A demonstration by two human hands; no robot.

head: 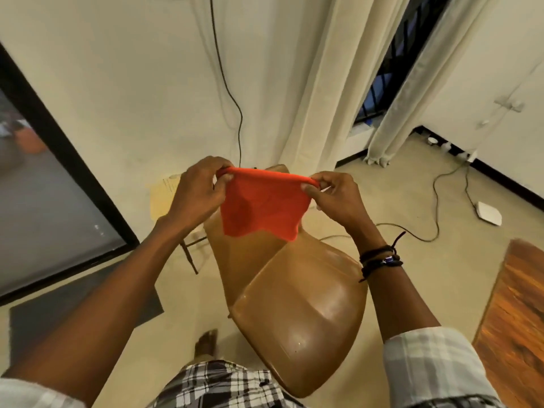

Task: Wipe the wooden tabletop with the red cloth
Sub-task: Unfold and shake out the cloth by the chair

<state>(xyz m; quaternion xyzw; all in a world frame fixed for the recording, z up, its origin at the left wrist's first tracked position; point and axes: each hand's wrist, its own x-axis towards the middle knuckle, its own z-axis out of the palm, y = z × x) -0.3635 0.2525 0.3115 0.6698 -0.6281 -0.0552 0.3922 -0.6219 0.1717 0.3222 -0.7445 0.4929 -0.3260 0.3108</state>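
The red cloth (262,206) hangs spread in the air at the centre of the head view. My left hand (197,192) pinches its upper left corner and my right hand (335,198) pinches its upper right corner, with the top edge stretched between them. The cloth's lower edge dangles loose above a brown chair. The wooden tabletop (518,313) shows only as a strip at the right edge, well to the right of both hands and lower in the frame.
A brown plastic chair (294,304) stands directly below the cloth. A dark framed glass panel (59,187) leans at the left. Cream curtains (318,98) hang behind. Cables and a white device (488,213) lie on the floor at the right.
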